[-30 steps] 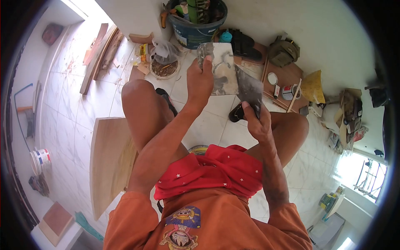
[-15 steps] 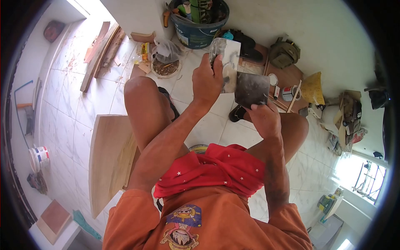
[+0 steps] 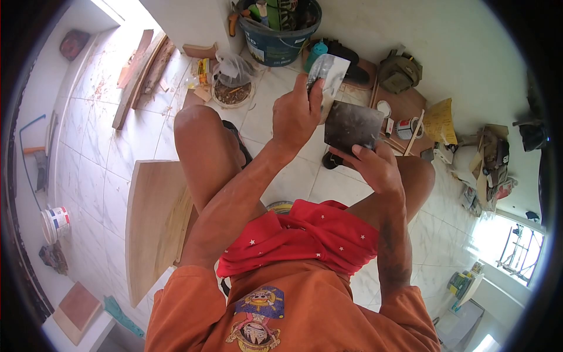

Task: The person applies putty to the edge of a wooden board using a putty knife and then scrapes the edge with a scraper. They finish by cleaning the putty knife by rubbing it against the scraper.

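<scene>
My left hand [image 3: 295, 117] is closed on a pale flat plate [image 3: 330, 73] with grey smears, its thumb on the face and the plate tilted. My right hand [image 3: 378, 167] grips a dark, roughly square scraper plate [image 3: 352, 124] by its near edge, with the thumb on top and whitish marks across the face. The upper left corner of the dark plate overlaps the lower end of the pale one in this view. Both are held up over the tiled floor [image 3: 287, 179], between my bent knees.
Ahead stands a dark bucket [image 3: 275, 50] of tools, near a round container of brown scraps [image 3: 233, 95]. A paint can [image 3: 404, 129] and a backpack [image 3: 400, 73] are at the right. Wooden planks [image 3: 138, 82] and a curved wooden board [image 3: 153, 229] lie at the left.
The pale plate has shifted right and tilted, showing a narrower face. The dark plate has moved slightly left and turned, and my right hand's fingers have spread more along its edge.
</scene>
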`<state>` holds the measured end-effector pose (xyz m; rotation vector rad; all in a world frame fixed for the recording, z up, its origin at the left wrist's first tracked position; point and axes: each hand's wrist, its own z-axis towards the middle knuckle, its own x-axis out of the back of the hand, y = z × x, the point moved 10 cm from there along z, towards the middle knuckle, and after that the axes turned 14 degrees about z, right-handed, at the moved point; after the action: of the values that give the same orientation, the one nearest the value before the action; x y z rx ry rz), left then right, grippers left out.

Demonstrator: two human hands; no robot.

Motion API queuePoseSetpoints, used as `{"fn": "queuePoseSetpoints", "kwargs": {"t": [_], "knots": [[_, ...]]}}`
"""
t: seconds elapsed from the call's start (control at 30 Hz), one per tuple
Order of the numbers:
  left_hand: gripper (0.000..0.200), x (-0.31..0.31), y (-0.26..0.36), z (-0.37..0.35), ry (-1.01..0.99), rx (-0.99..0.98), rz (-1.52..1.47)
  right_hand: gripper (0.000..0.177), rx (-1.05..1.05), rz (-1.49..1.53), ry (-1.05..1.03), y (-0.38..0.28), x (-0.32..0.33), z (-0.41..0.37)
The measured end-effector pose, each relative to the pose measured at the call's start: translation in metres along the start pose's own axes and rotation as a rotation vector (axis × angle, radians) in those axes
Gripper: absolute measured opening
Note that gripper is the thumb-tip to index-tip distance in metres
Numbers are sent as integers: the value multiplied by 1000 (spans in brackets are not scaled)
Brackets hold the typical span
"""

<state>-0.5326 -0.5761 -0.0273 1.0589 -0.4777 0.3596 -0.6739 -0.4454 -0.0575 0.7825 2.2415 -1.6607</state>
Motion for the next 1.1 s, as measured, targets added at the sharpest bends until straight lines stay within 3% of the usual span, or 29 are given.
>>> {"fn": "queuePoseSetpoints", "kwargs": {"t": [0.1,0.2,0.3,0.4,0.5,0.6,0.7,0.8,1.1], "knots": [[27,-1,5,-2,-24,-20,16,45,-40,1,1,-5,-3,-3],[29,-6,2,-3,-30,-4,-23,44,-1,-207,169,-8,1,-4],[27,-12,0,-6,-37,29,-24,43,-25,-579,202,7,22,8],[25,-13,-10,-3,-13,47,-22,45,68,-756,249,3,19,4],[26,-19,-10,-5,-26,76,-60,45,15,-852,288,5,28,13],[26,-23,-15,-9,-45,105,-102,44,-6,-736,344,-2,27,8],[27,-20,-16,-6,-10,124,-95,44,248,-738,327,8,32,7],[28,-25,-9,-11,-25,100,-142,47,-29,-609,384,13,47,13],[29,-22,-20,-2,-42,112,-85,45,-77,-589,328,14,43,11]]}}
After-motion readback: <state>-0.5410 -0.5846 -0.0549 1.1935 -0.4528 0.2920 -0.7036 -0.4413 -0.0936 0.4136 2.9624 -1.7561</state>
